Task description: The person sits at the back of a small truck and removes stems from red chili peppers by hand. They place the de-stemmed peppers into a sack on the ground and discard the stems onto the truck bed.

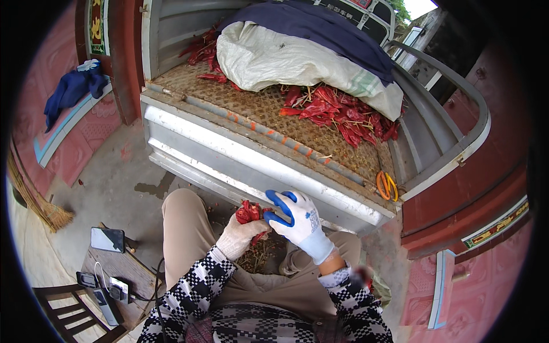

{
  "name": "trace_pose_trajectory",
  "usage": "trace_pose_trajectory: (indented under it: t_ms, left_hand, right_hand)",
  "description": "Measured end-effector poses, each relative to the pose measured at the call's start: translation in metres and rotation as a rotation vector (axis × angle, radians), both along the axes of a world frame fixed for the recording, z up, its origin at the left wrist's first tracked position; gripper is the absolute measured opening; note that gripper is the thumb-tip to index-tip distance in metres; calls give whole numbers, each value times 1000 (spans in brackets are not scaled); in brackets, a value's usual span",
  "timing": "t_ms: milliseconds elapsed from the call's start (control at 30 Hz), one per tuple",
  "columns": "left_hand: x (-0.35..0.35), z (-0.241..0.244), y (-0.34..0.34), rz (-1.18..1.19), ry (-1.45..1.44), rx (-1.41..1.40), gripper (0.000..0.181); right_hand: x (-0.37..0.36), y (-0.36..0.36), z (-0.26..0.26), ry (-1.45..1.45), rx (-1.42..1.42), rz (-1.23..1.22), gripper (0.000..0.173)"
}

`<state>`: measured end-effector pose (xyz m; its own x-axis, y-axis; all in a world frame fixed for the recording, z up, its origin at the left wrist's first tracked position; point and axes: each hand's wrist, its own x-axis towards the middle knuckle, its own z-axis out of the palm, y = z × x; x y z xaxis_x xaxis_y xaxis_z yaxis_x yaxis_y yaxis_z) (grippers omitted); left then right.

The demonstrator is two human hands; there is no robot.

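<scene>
My left hand, in a cream knitted glove, is closed around several dried red chili peppers above my lap. Just to its right is my right hand, in a white glove with blue-coated fingertips. Its thumb and fingers are spread apart beside the peppers, with nothing clearly between them. Beyond both hands, more red chili peppers lie on the rusty truck bed, partly beneath a white woven sack. Cut stems lie on the floor between my legs.
The lowered metal tailgate stands in front of my knees. Orange-handled scissors rest at the bed's right corner. A dark blue cloth covers the sack. At left are a wooden bench with a phone, and a straw broom.
</scene>
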<state>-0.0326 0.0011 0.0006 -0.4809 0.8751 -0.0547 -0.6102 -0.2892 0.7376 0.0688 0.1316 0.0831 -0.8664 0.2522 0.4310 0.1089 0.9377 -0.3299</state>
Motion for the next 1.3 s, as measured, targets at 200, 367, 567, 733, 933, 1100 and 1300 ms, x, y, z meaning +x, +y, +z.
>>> trace_pose_trajectory:
  t_ms: [200,367,567,733,933,1100,1300]
  left_hand:
    - [-1,9,-2,-72,57,46,23]
    - [1,9,-1,-99,58,-17,19]
    - [-1,6,-3,-166,153,-112,13]
    - [2,8,-7,-123,184,-157,11]
    - [6,9,-5,-188,-22,-78,11]
    - [0,1,-2,-79,-76,-20,20]
    - [-3,-5,3,-83,15,28,15]
  right_hand:
    - [-2,8,-16,27,298,178,34]
    - [3,6,-14,70,324,151,23]
    - [2,3,-40,147,-409,4,12]
    - [-4,-8,-41,79,-1207,-202,26]
    - [-5,37,-64,334,-1246,-337,25]
    - [5,53,-27,-359,-868,-135,25]
    - [-27,125,48,-128,-40,-450,41]
